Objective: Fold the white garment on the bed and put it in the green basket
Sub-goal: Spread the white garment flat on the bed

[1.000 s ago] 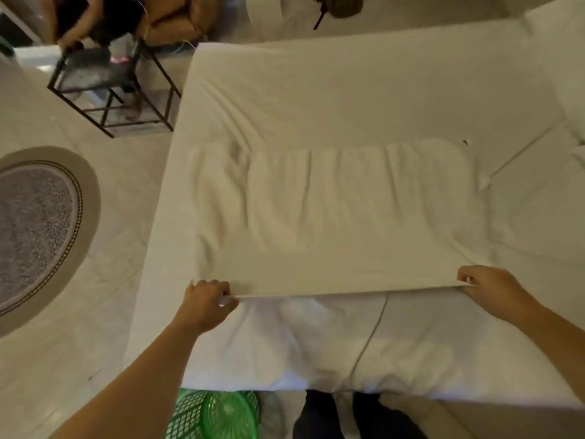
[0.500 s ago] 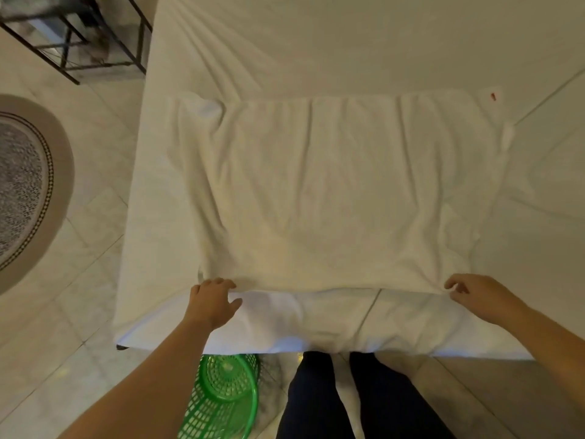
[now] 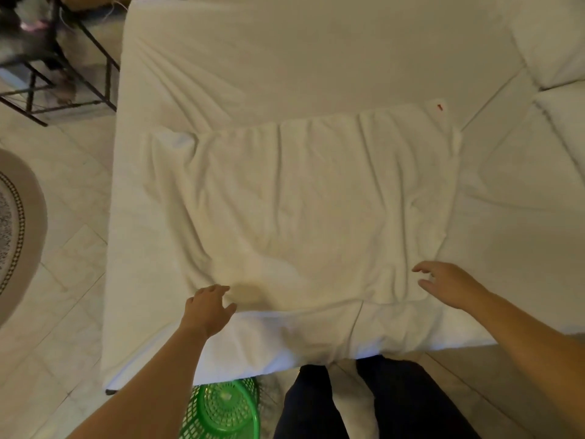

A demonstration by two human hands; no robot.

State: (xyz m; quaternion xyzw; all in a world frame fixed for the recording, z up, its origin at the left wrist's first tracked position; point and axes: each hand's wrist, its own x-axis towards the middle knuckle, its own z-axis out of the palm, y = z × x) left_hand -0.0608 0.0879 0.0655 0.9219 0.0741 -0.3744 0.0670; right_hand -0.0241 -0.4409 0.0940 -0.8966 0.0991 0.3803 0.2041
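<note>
A person stands at the foot of a bed (image 3: 316,58) with the white garment (image 3: 300,210) lying spread out flat across the mattress, its near edge just short of the mattress edge and a small red tag (image 3: 440,106) showing at its far right corner. The left hand (image 3: 209,308) rests at the near left corner of the cloth, fingers loosely bent and holding nothing. The right hand (image 3: 449,283) is over the near right corner with fingers spread wide, also holding nothing; whether it touches the fabric cannot be told. The green basket (image 3: 221,410) sits on the floor below the bed's edge, just left of the person's legs (image 3: 307,407), and nothing can be seen inside it. A patterned rug (image 3: 12,229) lies well off to the left. The work appears to be at the laying-out stage, with folding about to start and the basket step far off. The next move likely calls for both hands to pinch the two near corners together and carry them evenly to the far edge, keeping the creases from bunching.
</note>
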